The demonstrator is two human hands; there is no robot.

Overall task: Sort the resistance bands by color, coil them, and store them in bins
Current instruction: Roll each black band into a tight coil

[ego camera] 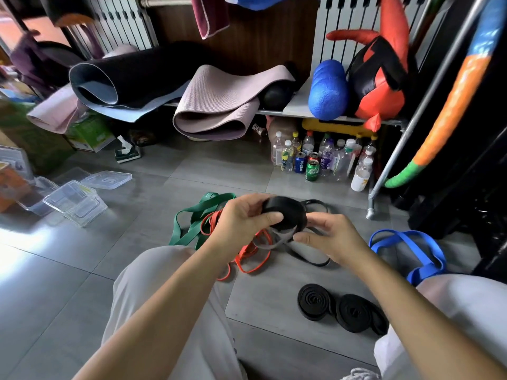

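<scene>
Far left on my feed, a cluster of clear bins (74, 201) sits on the grey tiled floor (82, 256), with a loose lid (107, 179) lying just beside them. Moving right, a green band (203, 205) sprawls uncoiled on the floor. A red band (247, 253) lies tangled against it, partly hidden behind the left forearm.

Above those, the left hand (244, 218) grips a black coil (288, 212), held up off the floor in the middle of my view. The thumb presses across the coil's near face and the fingers curl round its far side. The right hand (332, 237) meets it from the other side, thumb and forefinger pinching the coil's right and lower edge.

Beneath the hands a loose black band (312, 261) loops over the floor; I can't tell whether it runs up into the coil. Nearer to me, between the knees, two flat black coils (315, 301) lie side by side on the floor, touching. To their right a blue band (424, 271) lies uncoiled by the right knee. Farther back, bottles and cans (323, 157) stand under a shelf.
</scene>
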